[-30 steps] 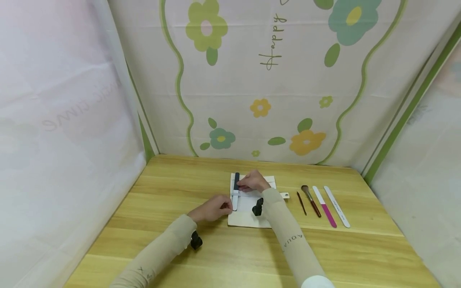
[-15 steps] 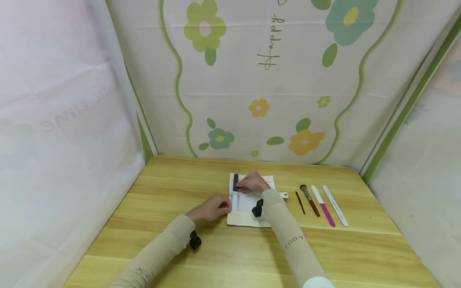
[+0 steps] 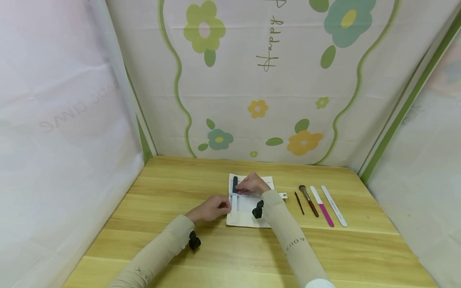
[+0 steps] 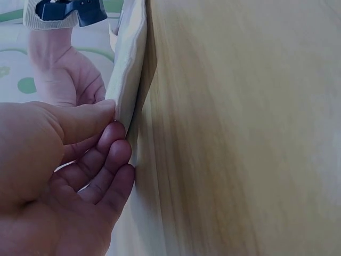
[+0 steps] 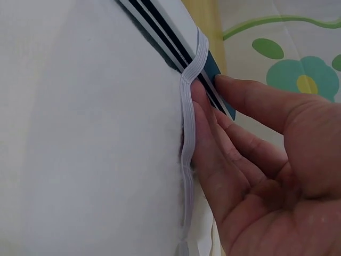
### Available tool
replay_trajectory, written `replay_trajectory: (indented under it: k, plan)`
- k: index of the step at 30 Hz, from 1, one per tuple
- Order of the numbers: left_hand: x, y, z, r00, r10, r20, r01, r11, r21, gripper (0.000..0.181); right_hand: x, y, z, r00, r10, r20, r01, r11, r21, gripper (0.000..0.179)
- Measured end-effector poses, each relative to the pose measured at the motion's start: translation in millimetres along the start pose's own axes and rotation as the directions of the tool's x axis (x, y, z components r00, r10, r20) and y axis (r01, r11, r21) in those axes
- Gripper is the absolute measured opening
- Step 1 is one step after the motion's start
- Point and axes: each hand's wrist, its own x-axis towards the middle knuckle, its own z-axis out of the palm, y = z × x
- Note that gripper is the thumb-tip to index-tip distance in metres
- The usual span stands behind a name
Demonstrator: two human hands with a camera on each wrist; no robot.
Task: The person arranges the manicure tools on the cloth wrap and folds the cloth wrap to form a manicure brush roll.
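A cream fabric case (image 3: 248,220) lies unfolded on the table. Along its left side runs a nail buffer (image 3: 235,184), dark at the far end and white at the near end, passing beneath a white elastic band (image 5: 187,133). My right hand (image 3: 253,184) pinches the buffer between thumb and fingers; the band crosses just ahead of the fingertips in the right wrist view. With thumb and fingers, my left hand (image 3: 212,208) grips the left edge of the case (image 4: 128,69). Whether the buffer's near end is under the near fold, I cannot tell.
Right of the case lie a thin dark stick (image 3: 299,203), a brush (image 3: 309,201), a pink-and-white nail file (image 3: 322,207) and a white nail file (image 3: 334,206). A snap tab (image 3: 283,195) sticks out from the case's right edge. Printed cloth walls (image 3: 223,80) enclose the wooden table (image 3: 162,180).
The buffer has slid a little toward the near side under the elastic band, with my right hand moving along. My left hand keeps its grip on the case edge.
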Motion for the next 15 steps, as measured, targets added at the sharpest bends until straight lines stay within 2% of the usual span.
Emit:
replay_trajectory:
  k: [10,12,15]
  plan:
    - [-1.2,-0.3,-1.3,1.000,-0.015,-0.006,0.015,1.000,-0.010,0.013,5.1,-5.0,-3.9,1.000,-0.008,0.017,0.009,0.998,-0.055,0.013]
    - [-0.8,0.2,-0.9,1.000,-0.024,-0.006,0.024,1.000,-0.013,0.013,6.6,-7.5,-5.9,1.000,-0.014,-0.005,0.013,0.997,-0.076,0.013]
    - [-0.1,1.3,0.6,0.999,-0.032,-0.004,0.032,0.999,-0.013,0.012,8.7,-12.0,-9.6,0.996,-0.030,-0.082,0.017,0.987,-0.160,0.014]
